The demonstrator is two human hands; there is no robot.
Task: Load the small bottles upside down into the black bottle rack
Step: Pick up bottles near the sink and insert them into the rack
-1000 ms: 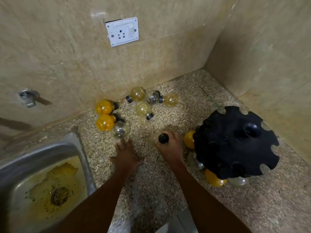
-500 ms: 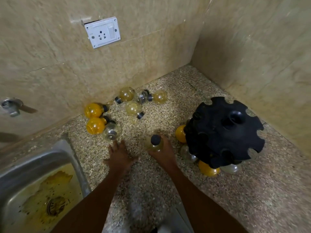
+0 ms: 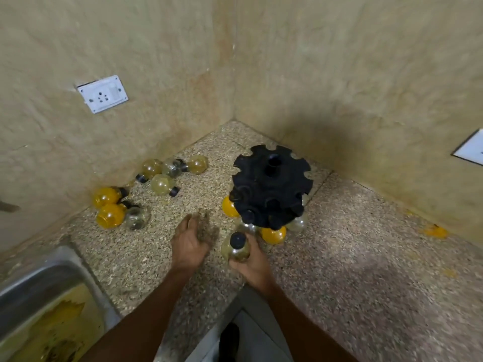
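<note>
1. Head view, hands: the right hand (image 3: 252,265) grips a small clear bottle (image 3: 236,250) with a black cap, fingers curled round its round body, cap pointing up and away from the wrist. The left hand (image 3: 189,242) is above the speckled counter (image 3: 352,270) just left of it, fingers straight and loosely spread, holding nothing; they are a little blurred.
2. Head view, rack: the black bottle rack (image 3: 271,188) stands on the counter near the corner of the walls, just beyond the held bottle. Round bottles hang under its lower tier: an orange one (image 3: 230,207) at its left, another orange one (image 3: 274,235) at the front, and a clear one (image 3: 298,223) beside that.
3. Head view, loose bottles: along the left wall lie two orange bottles (image 3: 108,206) with a clear bottle (image 3: 136,218) touching them, and farther back a cluster of four pale bottles (image 3: 171,171), all on their sides.
4. Head view, surroundings: a steel sink (image 3: 34,280) with yellow staining sits at lower left; a white wall socket (image 3: 102,94) is on the left wall.
</note>
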